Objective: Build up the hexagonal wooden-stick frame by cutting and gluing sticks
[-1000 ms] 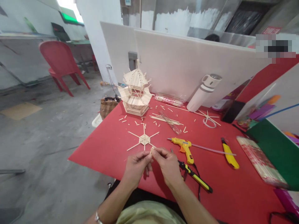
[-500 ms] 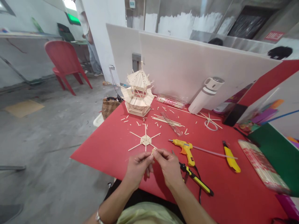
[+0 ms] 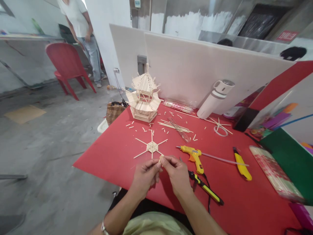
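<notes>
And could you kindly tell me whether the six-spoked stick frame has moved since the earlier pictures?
No; the six-spoked stick frame lies in the same spot relative to the stick pagoda model.

On the surface (image 3: 105, 161) I view: tower (image 3: 144, 102) behind stick wheel (image 3: 152, 147); glue gun (image 3: 193, 153) right of wheel, left of knife (image 3: 242, 166).

Readable text: none | red sign (image 3: 288, 36) on the back wall (image 3: 193, 23): pale lettering, too blurred to read | yellow glue gun (image 3: 193, 154): label on its body, too small to read | bag of sticks (image 3: 276, 173) at right: red print, not legible
</notes>
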### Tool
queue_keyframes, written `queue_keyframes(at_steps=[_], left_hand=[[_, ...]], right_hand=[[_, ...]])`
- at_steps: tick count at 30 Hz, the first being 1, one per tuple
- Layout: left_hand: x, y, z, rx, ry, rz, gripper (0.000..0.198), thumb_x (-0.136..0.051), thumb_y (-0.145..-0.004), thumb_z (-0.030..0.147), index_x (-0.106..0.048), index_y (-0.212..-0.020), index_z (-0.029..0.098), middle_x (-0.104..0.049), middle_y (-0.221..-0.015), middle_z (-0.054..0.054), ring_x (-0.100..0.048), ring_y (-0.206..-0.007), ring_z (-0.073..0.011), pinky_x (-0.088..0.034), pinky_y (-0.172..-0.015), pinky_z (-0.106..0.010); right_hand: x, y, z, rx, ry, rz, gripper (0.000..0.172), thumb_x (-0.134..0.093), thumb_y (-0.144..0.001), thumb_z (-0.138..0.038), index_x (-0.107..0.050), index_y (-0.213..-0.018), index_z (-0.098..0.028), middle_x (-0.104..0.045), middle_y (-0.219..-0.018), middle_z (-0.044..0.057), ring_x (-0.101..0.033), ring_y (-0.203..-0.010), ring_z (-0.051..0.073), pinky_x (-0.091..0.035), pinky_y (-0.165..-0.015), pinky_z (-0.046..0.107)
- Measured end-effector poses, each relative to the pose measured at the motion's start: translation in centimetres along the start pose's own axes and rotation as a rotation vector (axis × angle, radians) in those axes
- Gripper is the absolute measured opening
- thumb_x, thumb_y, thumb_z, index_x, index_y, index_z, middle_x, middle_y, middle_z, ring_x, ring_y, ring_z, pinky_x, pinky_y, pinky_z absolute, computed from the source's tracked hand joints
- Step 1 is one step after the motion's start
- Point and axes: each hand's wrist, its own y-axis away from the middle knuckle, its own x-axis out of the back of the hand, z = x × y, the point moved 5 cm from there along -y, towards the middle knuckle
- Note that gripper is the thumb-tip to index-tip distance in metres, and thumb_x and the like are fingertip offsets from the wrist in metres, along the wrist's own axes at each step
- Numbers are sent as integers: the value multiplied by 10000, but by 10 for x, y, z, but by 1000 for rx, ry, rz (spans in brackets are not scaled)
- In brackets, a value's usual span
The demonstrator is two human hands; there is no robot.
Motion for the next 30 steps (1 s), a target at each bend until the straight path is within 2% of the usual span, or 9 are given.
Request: queue_keyframes(at_steps=[10,19,24,30], left_hand=[[-3,1,4,-19,21,1,425,-766,-702,544,-695,-747,129,-429,-384,63,-326,-321,-42,-228,-342,-170],[-4,-1,5,-24,43,9,428,-790,-676,526,-714,-784,119,-550,-517,25,-338,-340,-24,-229,-344,-174],[-5,0,2,10,42,-30,413,-753,-716,535,-677,-736,130,-426,-383,68,-293,-309,-28,-206,-341,-168],[-4,1,-1,28,22,-29,386,-705,-759,511,-670,-740,127,-496,-394,37,-338,-281,-46,-234,-324,-178]], right_hand=[[2,-2,4,-7,-22,-5,286,-731,-762,-463,-764,-798,-181,-720,-780,34,-628,-776,184,-487,-798,319],[1,-3,1,-12,-15,-20,287,-712,-778,-464,-753,-791,-180,-703,-750,29,-613,-754,177,-482,-783,316],[3,-4,-2,44,49,-18,280,-689,-800,-449,-745,-776,-176,-697,-771,32,-595,-741,163,-477,-770,302],[0,-3,-4,-5,-31,-14,297,-699,-784,-463,-701,-729,-171,-615,-626,-5,-555,-663,144,-473,-711,285]])
